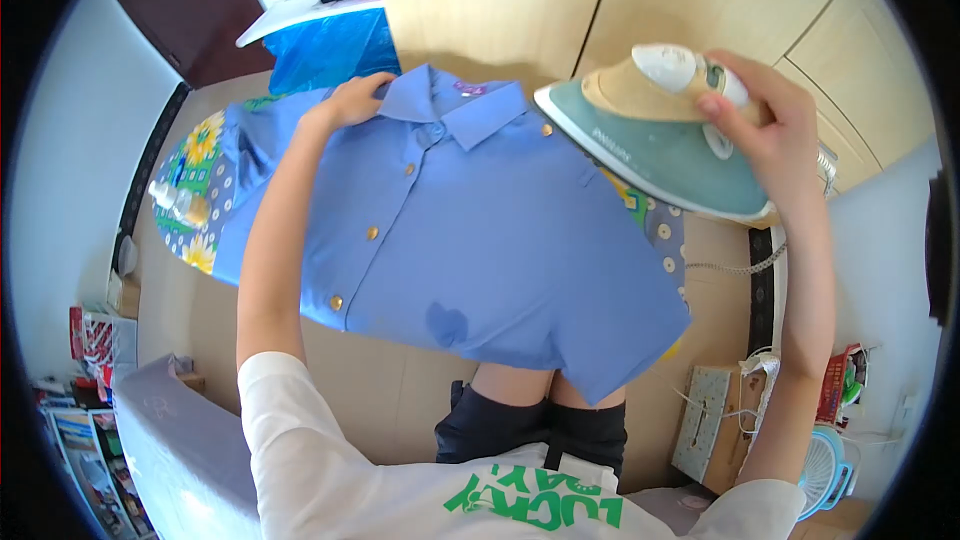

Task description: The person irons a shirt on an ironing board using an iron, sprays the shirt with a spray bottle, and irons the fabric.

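Note:
A blue short-sleeved shirt (pixel 480 230) with gold buttons lies spread over a flower-patterned ironing board (pixel 200 145). A dark wet-looking patch shows near its lower edge. My right hand (pixel 762 120) is wrapped round the handle of a green and cream iron (pixel 650 145), tilted beside the shirt's shoulder at the board's right end. Whether its soleplate touches anything is hidden. Beside the collar, my left hand (pixel 358 100) rests on the shirt's shoulder; its fingertips are partly hidden, so I cannot tell whether they pinch the cloth.
A spray bottle (pixel 180 203) lies at the board's left end. The iron's cord (pixel 740 268) runs off at the right. Pale cupboards (pixel 490 0) stand behind the board, with a blue plastic bag (pixel 330 48) beside them. A cardboard box (pixel 715 430) and a fan (pixel 822 470) are at the lower right.

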Demonstrator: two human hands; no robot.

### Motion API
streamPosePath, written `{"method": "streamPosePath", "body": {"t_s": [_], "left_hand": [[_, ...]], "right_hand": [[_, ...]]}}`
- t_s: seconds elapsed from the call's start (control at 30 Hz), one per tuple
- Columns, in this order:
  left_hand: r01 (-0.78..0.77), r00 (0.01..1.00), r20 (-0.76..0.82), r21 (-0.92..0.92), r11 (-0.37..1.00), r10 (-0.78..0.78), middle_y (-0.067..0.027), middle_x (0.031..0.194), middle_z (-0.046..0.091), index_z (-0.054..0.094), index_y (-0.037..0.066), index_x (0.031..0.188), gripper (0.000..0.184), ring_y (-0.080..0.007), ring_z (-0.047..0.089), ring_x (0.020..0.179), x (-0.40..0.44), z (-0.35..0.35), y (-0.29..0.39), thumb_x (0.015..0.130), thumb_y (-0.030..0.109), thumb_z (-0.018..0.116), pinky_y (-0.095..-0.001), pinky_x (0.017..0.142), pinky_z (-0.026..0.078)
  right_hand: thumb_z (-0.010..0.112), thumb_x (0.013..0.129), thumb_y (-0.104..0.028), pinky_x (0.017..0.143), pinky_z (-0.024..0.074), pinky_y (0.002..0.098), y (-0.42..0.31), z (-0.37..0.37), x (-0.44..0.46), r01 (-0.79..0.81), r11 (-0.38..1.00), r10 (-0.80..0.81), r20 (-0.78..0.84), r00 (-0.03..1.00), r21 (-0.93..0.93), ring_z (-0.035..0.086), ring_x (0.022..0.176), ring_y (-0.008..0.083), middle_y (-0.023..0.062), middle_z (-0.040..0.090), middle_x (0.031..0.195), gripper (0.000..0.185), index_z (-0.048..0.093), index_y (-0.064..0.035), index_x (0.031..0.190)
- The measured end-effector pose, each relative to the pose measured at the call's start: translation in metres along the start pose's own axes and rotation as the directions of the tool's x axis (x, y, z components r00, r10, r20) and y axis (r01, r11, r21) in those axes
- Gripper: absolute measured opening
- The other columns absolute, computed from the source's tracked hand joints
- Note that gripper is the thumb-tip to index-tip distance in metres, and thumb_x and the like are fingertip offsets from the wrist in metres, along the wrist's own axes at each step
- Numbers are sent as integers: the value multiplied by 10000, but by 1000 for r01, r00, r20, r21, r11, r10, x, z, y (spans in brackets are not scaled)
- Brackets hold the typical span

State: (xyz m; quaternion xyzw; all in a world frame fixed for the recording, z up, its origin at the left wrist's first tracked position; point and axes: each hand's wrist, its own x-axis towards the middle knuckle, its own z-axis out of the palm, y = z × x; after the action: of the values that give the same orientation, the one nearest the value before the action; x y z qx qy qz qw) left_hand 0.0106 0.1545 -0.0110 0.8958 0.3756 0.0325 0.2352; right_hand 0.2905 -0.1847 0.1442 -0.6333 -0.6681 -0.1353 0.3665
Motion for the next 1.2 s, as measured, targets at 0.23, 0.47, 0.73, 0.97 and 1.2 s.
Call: {"method": "streamPosePath", "body": {"t_s": [0.23, 0.47, 0.73, 0.97, 1.2], "left_hand": [[-314, 916, -335, -252, 916, 221, -40, 745, 511, 503, 40, 812, 96, -83, 486, 715, 20, 16, -46, 799, -42, 551, -238, 663, 411], [-430, 736, -625, -137, 892, 258, -34, 654, 439, 445, 35, 755, 153, -91, 437, 618, 61, 0, -51, 751, -104, 508, -246, 583, 384], [-249, 865, -424, 103, 963, 269, -153, 1137, 605, 594, 31, 1116, 295, -290, 550, 1117, 54, -7, -27, 827, 89, 597, -368, 958, 424], [-214, 938, -199, 314, 925, 285, -175, 1425, 376, 316, 51, 1423, 540, -319, 296, 1363, -133, 32, 85, 936, 196, 496, -424, 1106, 240], [24, 983, -183, 117, 993, -2, -111, 1502, 292, 262, 60, 1457, 584, -288, 152, 1427, -195, 54, 42, 960, 320, 426, -472, 1146, 35]], "right_hand": [[791, 713, -213, 643, 479, 275, 34, -4, -41, -85, 996, 84, 139, 987, 0, 616, 712, 172, 91, 664, 819, 360, 667, -6, 980], [807, 687, -152, 701, 483, 278, 61, 0, -55, -109, 992, 102, 100, 990, 66, 613, 755, 172, 86, 671, 846, 380, 664, 4, 1003], [791, 714, -191, 679, 477, 271, 60, 3, -37, -116, 993, 114, 115, 987, 15, 629, 753, 172, 95, 675, 839, 357, 669, 3, 988], [758, 723, -182, 686, 481, 295, 18, 29, 5, 93, 986, -125, 238, 963, 142, 628, 745, 202, 99, 675, 850, 338, 666, -2, 993], [668, 767, -463, 529, 446, 362, -25, 111, 39, 309, 929, -354, 246, 902, 202, 583, 564, 284, 100, 598, 606, 382, 699, -84, 796]]}}
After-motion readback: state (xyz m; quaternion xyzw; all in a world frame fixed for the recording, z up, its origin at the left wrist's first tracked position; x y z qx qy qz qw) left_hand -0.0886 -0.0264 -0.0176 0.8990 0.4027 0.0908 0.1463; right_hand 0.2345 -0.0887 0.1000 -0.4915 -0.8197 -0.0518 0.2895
